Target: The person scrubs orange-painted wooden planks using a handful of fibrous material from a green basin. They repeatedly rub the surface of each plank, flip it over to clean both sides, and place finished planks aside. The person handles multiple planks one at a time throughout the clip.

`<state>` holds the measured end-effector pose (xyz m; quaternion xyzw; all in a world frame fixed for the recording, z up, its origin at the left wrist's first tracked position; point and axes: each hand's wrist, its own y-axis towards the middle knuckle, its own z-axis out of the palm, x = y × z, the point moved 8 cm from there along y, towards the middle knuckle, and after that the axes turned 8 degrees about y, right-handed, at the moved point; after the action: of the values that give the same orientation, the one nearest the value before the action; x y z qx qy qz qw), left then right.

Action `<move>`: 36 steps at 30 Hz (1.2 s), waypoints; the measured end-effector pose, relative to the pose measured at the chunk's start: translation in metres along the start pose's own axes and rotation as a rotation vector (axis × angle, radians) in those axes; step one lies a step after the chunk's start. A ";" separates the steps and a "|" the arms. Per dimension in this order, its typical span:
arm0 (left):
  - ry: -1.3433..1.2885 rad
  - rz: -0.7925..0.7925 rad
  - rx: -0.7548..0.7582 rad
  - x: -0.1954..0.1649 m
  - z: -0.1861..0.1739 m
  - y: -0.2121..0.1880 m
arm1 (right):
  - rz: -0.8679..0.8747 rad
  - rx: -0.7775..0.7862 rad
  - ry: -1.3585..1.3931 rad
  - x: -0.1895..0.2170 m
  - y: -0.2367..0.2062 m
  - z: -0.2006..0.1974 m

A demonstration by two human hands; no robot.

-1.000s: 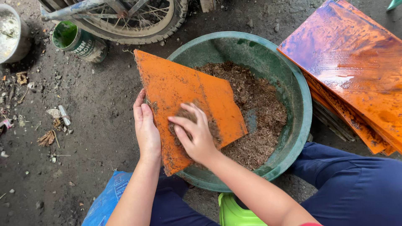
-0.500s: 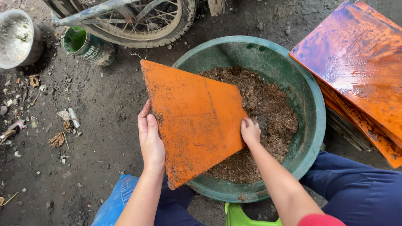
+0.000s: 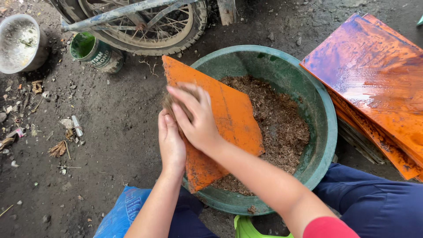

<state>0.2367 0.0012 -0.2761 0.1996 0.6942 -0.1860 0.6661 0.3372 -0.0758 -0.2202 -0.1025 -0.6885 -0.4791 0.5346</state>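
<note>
Both hands work one orange tile [image 3: 220, 123] propped over the rim of a green basin [image 3: 317, 110]: my left hand [image 3: 171, 143] clamps its near edge, thumb side up, while my right hand [image 3: 196, 117] presses a wad of brown fibre [image 3: 169, 102] flat against its upper face. Half-filled with damp brown husk [image 3: 277, 123], the basin sits between my knees. By my judgement the upper corner is under scrubbing, the lower face not yet reached; a stack of wet, glossy orange tiles [image 3: 374, 75] lies to my right.
</note>
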 end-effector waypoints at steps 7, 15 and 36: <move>0.129 0.019 -0.019 0.000 0.000 -0.004 | 0.109 -0.073 -0.030 -0.118 0.105 0.037; 0.141 -0.025 -0.064 0.003 -0.021 -0.008 | 0.523 -0.152 -0.349 -0.254 -0.008 -0.031; 0.204 0.023 -0.062 0.002 -0.014 -0.025 | 0.216 0.068 -0.116 -0.017 -0.203 -0.062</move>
<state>0.2113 -0.0124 -0.2773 0.2048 0.7615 -0.1353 0.5999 0.2512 -0.2229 -0.3476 -0.1855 -0.7192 -0.3885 0.5453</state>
